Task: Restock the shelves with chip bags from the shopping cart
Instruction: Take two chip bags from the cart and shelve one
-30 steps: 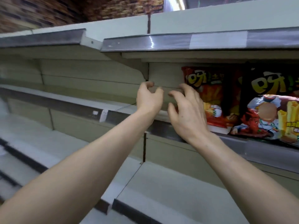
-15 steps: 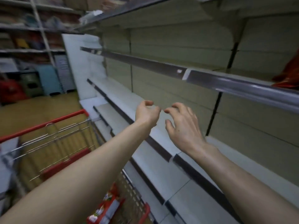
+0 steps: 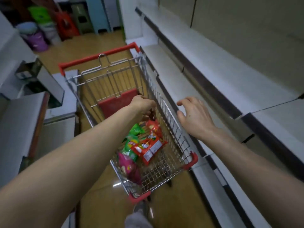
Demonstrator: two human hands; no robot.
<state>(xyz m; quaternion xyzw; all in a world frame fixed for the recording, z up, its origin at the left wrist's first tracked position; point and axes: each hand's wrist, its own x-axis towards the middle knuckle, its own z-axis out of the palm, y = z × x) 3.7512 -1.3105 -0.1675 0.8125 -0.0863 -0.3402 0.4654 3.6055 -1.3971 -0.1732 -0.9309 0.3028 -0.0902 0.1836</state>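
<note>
Fingers of left hand [image 3: 142,104] hidden inside cart [image 3: 172,127]; grip unclear.

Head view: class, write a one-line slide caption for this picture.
Left hand reaches into the shopping cart toward chip bags; right hand hovers open beside the shelves.

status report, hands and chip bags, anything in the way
Left hand down in the cart at a red chip bag, grip hidden. Right hand open over the cart's wire side. Nearer: green bag, pink bag. Nothing blocking.
</note>
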